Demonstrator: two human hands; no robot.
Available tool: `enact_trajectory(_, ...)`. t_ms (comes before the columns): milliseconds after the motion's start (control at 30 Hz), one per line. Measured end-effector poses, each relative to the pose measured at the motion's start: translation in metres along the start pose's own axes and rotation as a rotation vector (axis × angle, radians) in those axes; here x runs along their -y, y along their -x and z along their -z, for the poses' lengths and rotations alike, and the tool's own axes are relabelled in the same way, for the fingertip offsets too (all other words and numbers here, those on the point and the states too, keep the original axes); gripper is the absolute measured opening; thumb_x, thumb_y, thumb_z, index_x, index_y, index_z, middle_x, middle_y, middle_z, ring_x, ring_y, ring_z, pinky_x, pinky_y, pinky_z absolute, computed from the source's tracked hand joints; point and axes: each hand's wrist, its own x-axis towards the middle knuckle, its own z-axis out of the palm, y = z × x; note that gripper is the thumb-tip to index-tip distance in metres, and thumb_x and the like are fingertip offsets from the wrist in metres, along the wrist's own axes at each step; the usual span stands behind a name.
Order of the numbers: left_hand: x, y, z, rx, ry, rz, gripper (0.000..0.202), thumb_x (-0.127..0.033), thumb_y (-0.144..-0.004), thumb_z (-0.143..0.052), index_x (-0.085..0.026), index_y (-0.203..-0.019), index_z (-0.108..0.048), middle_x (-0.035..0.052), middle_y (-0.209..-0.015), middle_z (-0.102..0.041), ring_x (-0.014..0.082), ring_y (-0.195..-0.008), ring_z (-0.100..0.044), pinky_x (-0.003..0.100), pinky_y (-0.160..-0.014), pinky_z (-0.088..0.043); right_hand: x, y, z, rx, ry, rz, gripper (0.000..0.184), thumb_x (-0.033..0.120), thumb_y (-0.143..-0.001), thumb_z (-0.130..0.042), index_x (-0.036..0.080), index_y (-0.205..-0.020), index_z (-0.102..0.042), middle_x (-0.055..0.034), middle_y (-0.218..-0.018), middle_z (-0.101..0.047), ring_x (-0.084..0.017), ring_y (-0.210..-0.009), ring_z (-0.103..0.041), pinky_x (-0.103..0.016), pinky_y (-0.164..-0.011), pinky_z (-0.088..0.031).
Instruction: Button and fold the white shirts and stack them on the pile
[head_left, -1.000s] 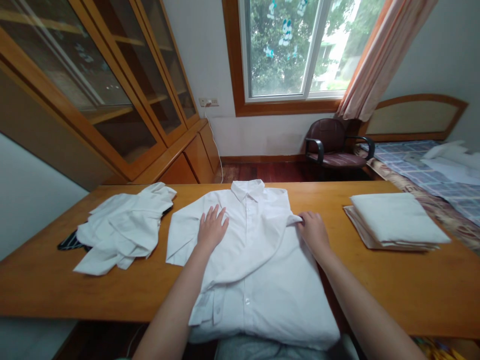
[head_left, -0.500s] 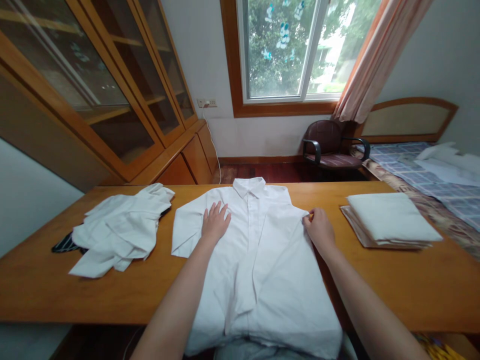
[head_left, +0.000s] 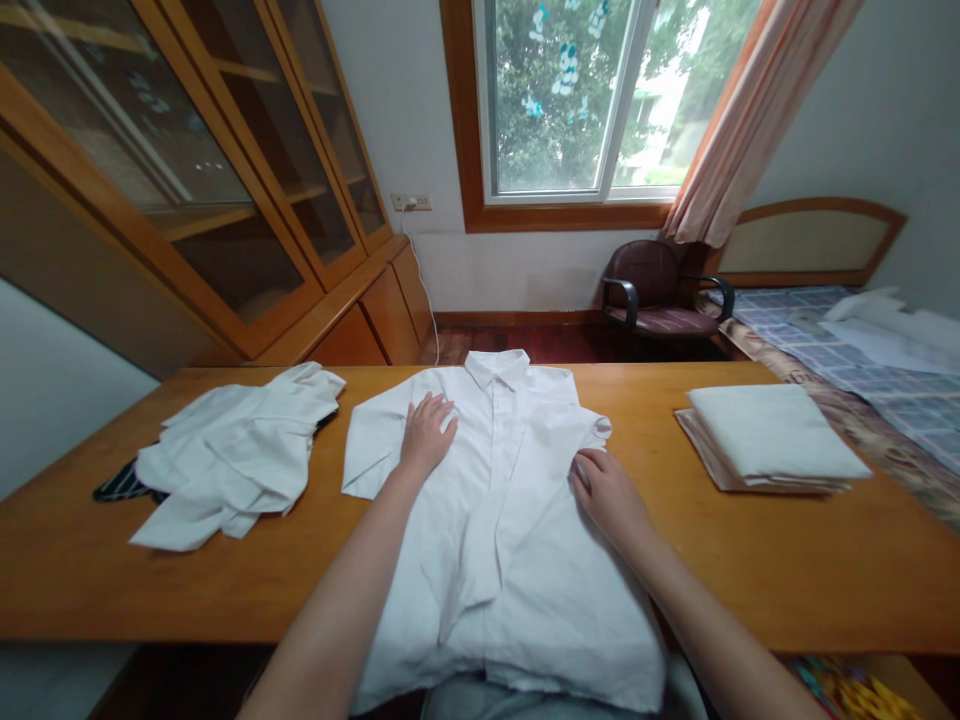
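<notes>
A white button-up shirt lies front up on the wooden table, its collar toward the far edge and its hem hanging over the near edge. On the left of the chest my left hand rests flat, fingers stretched out. My right hand is closed on the shirt's right side, just below the sleeve; the fingertips are partly hidden in the cloth. One sleeve runs down across the front, while the left one is bent under at the side.
A loose heap of white clothes lies on the left of the table, with dark striped cloth beneath it. Folded white cloths are stacked at the right. Beyond are a glass-door cabinet, a chair and a bed.
My right hand has moved left and nearer to me, drawing the shirt's right side inward. The shoulder end of that side now stands up in a fold. My left hand stays on the chest.
</notes>
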Motion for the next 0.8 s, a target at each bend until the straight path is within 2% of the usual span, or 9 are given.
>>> enact_trajectory(67,-0.012,0.011,0.013,0.004,0.088,-0.07,0.028,-0.032,-0.095,-0.048,-0.021,-0.108,-0.069,0.008,-0.123,-0.065,0.0247,-0.13,-0.047,0.044,-0.115,-0.032,0.0,0.003,-0.002,-0.014,0.003,0.033,0.024,0.024,-0.093,-0.052,0.018,-0.11,-0.069,-0.0138,-0.119,-0.063,-0.029,-0.112,-0.057,-0.046,-0.099,-0.048)
enact_trajectory(133,-0.029,0.03,0.029,0.06,0.192,-0.166,0.026,-0.035,-0.095,-0.049,-0.02,-0.09,-0.069,0.0083,-0.105,-0.067,0.023,-0.111,-0.055,0.038,-0.101,-0.044,0.002,0.005,-0.002,-0.021,-0.008,0.092,0.026,0.023,-0.092,-0.053,0.019,-0.113,-0.068,-0.0141,-0.127,-0.06,-0.031,-0.122,-0.052,-0.05,-0.105,-0.045)
enact_trajectory(233,-0.057,0.066,0.053,0.204,0.264,-0.3,0.027,-0.042,-0.094,-0.053,-0.022,-0.082,-0.066,0.0062,-0.093,-0.065,0.0219,-0.095,-0.056,0.037,-0.089,-0.048,0.007,0.006,0.001,0.03,-0.04,0.192,0.026,0.024,-0.094,-0.053,0.021,-0.116,-0.066,-0.0119,-0.129,-0.06,-0.03,-0.127,-0.049,-0.051,-0.109,-0.042)
enact_trajectory(300,-0.072,0.09,0.067,0.335,0.258,-0.363,0.026,-0.047,-0.089,-0.061,-0.022,-0.082,-0.065,0.0058,-0.092,-0.064,0.0232,-0.093,-0.056,0.038,-0.084,-0.048,0.013,0.005,0.003,0.084,-0.062,0.235,0.027,0.027,-0.096,-0.052,0.022,-0.119,-0.064,-0.011,-0.127,-0.062,-0.028,-0.123,-0.052,-0.05,-0.108,-0.042)
enact_trajectory(400,-0.088,0.121,0.084,0.436,0.222,-0.321,0.038,-0.057,-0.079,-0.069,-0.023,-0.094,-0.064,0.0067,-0.101,-0.064,0.0257,-0.097,-0.056,0.04,-0.085,-0.048,0.021,0.003,0.003,0.106,-0.054,0.234,0.031,0.031,-0.095,-0.054,0.021,-0.125,-0.06,-0.0129,-0.13,-0.059,-0.029,-0.121,-0.054,-0.05,-0.106,-0.044)
enact_trajectory(500,-0.098,0.144,0.093,0.454,0.176,-0.262,0.057,-0.057,-0.073,-0.073,-0.022,-0.116,-0.059,0.0091,-0.117,-0.061,0.0298,-0.111,-0.054,0.045,-0.097,-0.044,0.026,-0.002,-0.002,0.11,0.007,0.22,0.034,0.031,-0.093,-0.056,0.018,-0.124,-0.059,-0.0153,-0.13,-0.058,-0.031,-0.122,-0.052,-0.051,-0.108,-0.04)
enact_trajectory(567,-0.102,0.156,0.094,0.448,0.142,-0.245,0.071,-0.05,-0.073,-0.074,-0.021,-0.133,-0.05,0.0104,-0.126,-0.058,0.0315,-0.121,-0.05,0.051,-0.11,-0.035,0.029,-0.005,-0.007,0.115,0.037,0.222,0.037,0.031,-0.093,-0.055,0.017,-0.126,-0.057,-0.0154,-0.13,-0.059,-0.032,-0.124,-0.051,-0.052,-0.111,-0.036)
enact_trajectory(667,-0.104,0.168,0.091,0.428,0.1,-0.233,0.075,-0.034,-0.077,-0.07,-0.024,-0.144,-0.039,0.0089,-0.131,-0.056,0.03,-0.127,-0.046,0.054,-0.118,-0.021,0.031,-0.009,-0.015,0.093,0.049,0.187,0.046,0.033,-0.094,-0.052,0.013,-0.135,-0.049,-0.0183,-0.133,-0.058,-0.032,-0.127,-0.051,-0.051,-0.113,-0.035)
enact_trajectory(800,-0.098,0.171,0.086,0.419,0.099,-0.217,0.063,-0.015,-0.077,-0.06,-0.022,-0.138,-0.047,0.0074,-0.124,-0.061,0.0269,-0.122,-0.051,0.051,-0.117,-0.026,0.031,-0.01,-0.023,0.059,0.03,0.11,0.055,0.034,-0.095,-0.048,0.008,-0.143,-0.04,-0.0221,-0.139,-0.054,-0.033,-0.13,-0.049,-0.05,-0.109,-0.041)
